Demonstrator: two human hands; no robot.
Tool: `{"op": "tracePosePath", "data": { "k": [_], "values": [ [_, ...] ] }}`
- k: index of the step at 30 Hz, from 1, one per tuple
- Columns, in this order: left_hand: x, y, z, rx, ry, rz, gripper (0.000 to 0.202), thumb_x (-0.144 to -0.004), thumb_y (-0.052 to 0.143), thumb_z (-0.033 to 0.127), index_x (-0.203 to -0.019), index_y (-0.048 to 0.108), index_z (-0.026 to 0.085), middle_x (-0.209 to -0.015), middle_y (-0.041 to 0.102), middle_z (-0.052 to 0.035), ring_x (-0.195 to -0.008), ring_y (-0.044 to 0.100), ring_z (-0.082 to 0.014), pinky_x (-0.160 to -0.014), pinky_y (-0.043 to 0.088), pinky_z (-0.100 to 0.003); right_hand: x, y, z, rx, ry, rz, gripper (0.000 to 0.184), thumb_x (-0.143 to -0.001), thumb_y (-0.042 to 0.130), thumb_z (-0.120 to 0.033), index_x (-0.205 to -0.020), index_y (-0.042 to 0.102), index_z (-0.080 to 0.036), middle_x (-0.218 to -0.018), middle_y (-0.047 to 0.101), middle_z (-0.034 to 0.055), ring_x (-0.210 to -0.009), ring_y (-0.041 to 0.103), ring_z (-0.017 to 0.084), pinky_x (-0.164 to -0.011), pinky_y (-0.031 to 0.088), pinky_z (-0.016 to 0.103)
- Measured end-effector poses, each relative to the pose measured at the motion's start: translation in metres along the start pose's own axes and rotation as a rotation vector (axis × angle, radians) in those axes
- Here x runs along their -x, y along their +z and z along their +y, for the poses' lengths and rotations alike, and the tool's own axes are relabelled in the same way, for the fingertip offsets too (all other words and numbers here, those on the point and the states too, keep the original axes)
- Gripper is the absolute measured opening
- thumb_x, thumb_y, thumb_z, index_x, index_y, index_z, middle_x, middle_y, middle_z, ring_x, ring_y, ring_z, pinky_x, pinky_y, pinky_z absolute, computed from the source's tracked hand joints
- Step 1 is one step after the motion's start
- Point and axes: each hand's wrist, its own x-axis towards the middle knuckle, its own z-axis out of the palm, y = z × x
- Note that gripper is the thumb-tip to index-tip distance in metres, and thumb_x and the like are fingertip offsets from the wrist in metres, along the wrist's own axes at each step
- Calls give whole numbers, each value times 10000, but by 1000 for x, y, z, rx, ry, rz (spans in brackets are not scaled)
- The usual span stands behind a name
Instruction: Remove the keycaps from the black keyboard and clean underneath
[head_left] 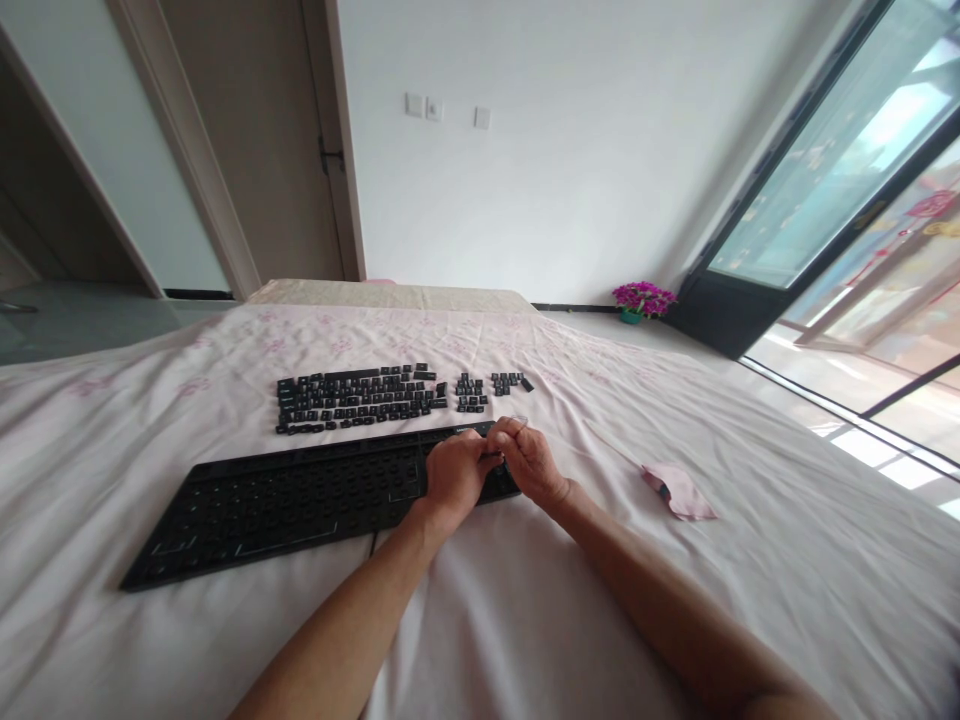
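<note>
A black keyboard frame (285, 500) with its keycaps taken off lies on a pale pink sheet (525, 620). Beyond it the loose black keycaps (360, 398) are laid out in rows, with two smaller groups (510, 382) to their right. My left hand (454, 475) and my right hand (529, 462) meet over the keyboard's right end, both with fingers curled in. My right hand's fingertips pinch something small that I cannot make out. What my left hand's fingers hold, if anything, is hidden.
A small pink cloth (679, 492) lies on the sheet to the right of my hands. A pot of purple flowers (643, 299) stands on the floor by the wall. A glass door (847, 200) is at the right, a wooden door (255, 140) at the back left.
</note>
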Motion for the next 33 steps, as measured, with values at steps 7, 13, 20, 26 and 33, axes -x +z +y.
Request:
{"op": "tracePosePath", "data": {
  "k": [7,13,20,26,33],
  "values": [
    [2,-4,3,26,44,0,346,-938,441,436,-808,701,249,-841,672,-31,-742,619,-174,-587,340,-251,9,8,1,90,-55,87,353,-964,354,-433,-736,535,-233,-767,603,58,-735,583,183,-765,486,332],
    [-5,3,-10,325,-32,27,245,-816,596,204,-1043,681,235,-979,696,-12,-762,631,-140,-704,445,-237,1,-3,-8,116,-45,177,373,-978,336,-405,-732,551,-226,-771,618,52,-761,588,179,-777,477,316],
    [-7,2,-15,613,-131,161,373,-786,547,96,-1137,626,196,-986,695,-30,-727,650,-112,-765,507,-259,-13,-36,-20,385,145,-96,324,-972,373,-349,-845,644,-225,-688,607,-4,-675,557,141,-664,397,249],
    [-7,2,-17,690,-143,230,370,-801,546,99,-1158,610,171,-975,687,-55,-740,668,-124,-776,540,-280,-9,-40,2,321,161,-307,82,-815,626,-269,-799,694,-227,-807,639,-10,-735,585,131,-699,410,236],
    [-8,1,-15,779,-152,248,311,-814,553,135,-1114,632,160,-992,690,-66,-764,673,-133,-792,554,-288,-5,-31,10,277,235,-271,62,-761,648,-233,-794,697,-215,-788,652,-13,-713,581,129,-669,420,239]
  ]
}}
